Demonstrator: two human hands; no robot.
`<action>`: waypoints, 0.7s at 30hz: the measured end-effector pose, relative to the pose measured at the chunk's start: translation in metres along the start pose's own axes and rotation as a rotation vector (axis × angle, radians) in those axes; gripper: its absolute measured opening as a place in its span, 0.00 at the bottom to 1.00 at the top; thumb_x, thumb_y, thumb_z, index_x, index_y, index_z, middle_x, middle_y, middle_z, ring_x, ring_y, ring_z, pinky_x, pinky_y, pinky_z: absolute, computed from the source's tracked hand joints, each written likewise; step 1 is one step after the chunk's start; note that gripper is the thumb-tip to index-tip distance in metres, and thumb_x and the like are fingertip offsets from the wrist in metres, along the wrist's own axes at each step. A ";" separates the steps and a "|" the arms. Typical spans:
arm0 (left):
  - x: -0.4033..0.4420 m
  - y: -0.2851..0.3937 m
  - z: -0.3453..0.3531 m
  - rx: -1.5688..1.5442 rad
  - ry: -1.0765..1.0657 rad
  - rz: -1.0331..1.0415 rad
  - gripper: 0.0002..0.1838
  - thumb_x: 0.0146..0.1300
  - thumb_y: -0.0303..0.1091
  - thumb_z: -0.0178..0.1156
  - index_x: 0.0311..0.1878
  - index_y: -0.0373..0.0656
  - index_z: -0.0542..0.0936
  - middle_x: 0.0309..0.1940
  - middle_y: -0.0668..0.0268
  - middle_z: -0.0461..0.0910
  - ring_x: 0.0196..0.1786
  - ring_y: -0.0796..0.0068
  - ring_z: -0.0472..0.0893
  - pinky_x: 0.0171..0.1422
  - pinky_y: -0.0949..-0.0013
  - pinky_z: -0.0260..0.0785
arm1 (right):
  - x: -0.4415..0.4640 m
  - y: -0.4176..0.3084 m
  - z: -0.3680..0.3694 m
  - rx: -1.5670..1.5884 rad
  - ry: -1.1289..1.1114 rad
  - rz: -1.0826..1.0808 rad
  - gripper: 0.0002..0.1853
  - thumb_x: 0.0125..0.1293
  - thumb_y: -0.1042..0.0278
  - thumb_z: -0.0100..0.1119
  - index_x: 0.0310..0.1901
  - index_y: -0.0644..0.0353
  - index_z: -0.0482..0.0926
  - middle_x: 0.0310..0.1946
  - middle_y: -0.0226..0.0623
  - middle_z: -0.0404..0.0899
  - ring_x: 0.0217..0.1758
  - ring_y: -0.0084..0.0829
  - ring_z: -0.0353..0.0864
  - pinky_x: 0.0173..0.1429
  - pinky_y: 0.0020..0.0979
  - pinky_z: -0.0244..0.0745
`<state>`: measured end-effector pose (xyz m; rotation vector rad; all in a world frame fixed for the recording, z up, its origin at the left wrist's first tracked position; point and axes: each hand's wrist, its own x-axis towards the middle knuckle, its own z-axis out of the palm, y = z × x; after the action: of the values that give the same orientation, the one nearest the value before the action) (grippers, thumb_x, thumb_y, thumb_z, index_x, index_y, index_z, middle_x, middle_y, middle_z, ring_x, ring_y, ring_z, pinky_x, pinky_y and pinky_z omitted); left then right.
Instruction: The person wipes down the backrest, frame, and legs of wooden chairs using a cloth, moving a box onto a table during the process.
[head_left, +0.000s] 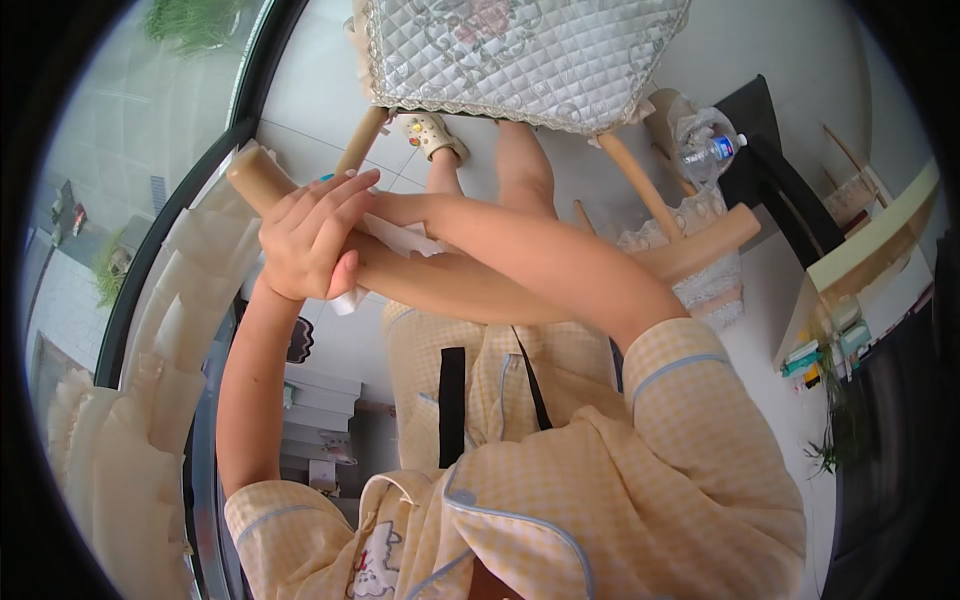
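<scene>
A curved, light wooden chair rail crosses in front of me, above my lap. Near its left end, my left hand is closed over the wood, thumb and fingers pointing right. My right forearm crosses leftward over the rail, and my right hand goes in beneath the left; its fingers are mostly hidden. White tissue or thin cloth shows around the wood under the hands; which hand grips it is unclear. Beyond the rail, the chair has a white quilted seat cover with lace trim.
A plastic water bottle lies in a clear bag at the upper right. Ruffled cream curtains and a dark-framed window line the left side. At right, a shelf holds small items and a plant. A clog is on my foot.
</scene>
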<state>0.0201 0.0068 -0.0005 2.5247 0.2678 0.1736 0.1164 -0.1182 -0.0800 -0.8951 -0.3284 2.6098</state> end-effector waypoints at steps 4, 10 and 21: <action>0.002 0.000 -0.001 0.012 0.011 0.015 0.17 0.54 0.38 0.41 0.36 0.39 0.76 0.39 0.63 0.79 0.36 0.69 0.80 0.35 0.73 0.68 | 0.001 -0.021 0.010 0.078 -0.056 -0.152 0.26 0.66 0.47 0.32 0.46 0.65 0.68 0.37 0.38 0.74 0.42 0.30 0.73 0.46 0.27 0.66; 0.001 0.005 -0.007 0.095 -0.094 -0.020 0.16 0.48 0.37 0.45 0.35 0.40 0.77 0.39 0.66 0.79 0.35 0.72 0.79 0.33 0.74 0.67 | -0.057 0.019 0.010 -0.412 0.117 0.047 0.28 0.66 0.43 0.30 0.36 0.64 0.70 0.22 0.39 0.74 0.26 0.36 0.75 0.34 0.35 0.68; -0.002 0.006 -0.003 0.052 0.014 -0.007 0.15 0.41 0.35 0.49 0.34 0.40 0.75 0.35 0.66 0.79 0.32 0.72 0.78 0.32 0.73 0.67 | -0.133 0.015 0.004 -0.725 0.147 0.205 0.28 0.65 0.47 0.37 0.52 0.67 0.63 0.43 0.55 0.71 0.48 0.46 0.72 0.50 0.39 0.64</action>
<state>0.0189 0.0034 0.0056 2.5745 0.2899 0.1841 0.2077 -0.1869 -0.0097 -1.3931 -1.2473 2.5955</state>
